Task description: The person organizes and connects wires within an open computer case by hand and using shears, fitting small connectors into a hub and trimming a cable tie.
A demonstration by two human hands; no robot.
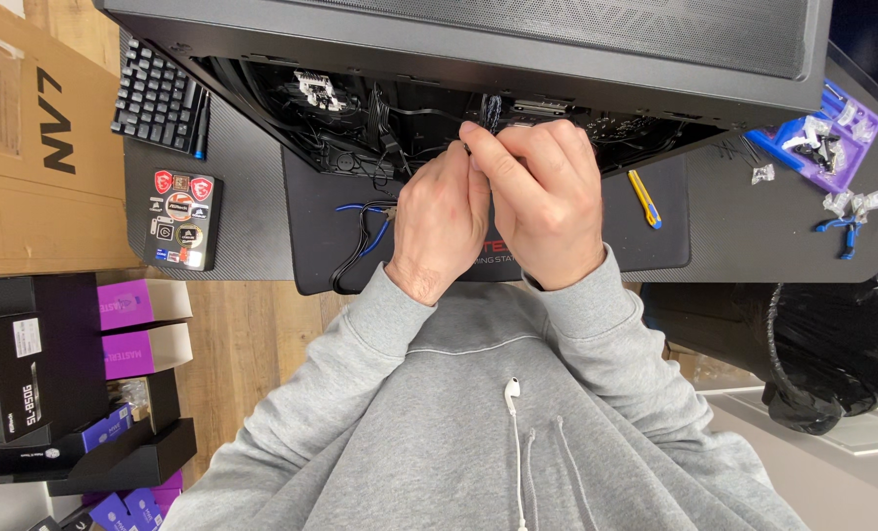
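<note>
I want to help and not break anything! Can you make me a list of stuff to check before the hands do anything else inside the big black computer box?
1. Both hands on the work: ok. The left hand and right hand are pressed together at the opening of the computer case.
2. What the fingers pinch: cannot tell, the hands hide it.
3. Loose black cables lie on the mat by the left wrist: not ok, they could snag.
4. Yellow and blue knife lies apart from the hands: ok.
5. Purple tray of small parts sits away from the elbows: ok.
</note>
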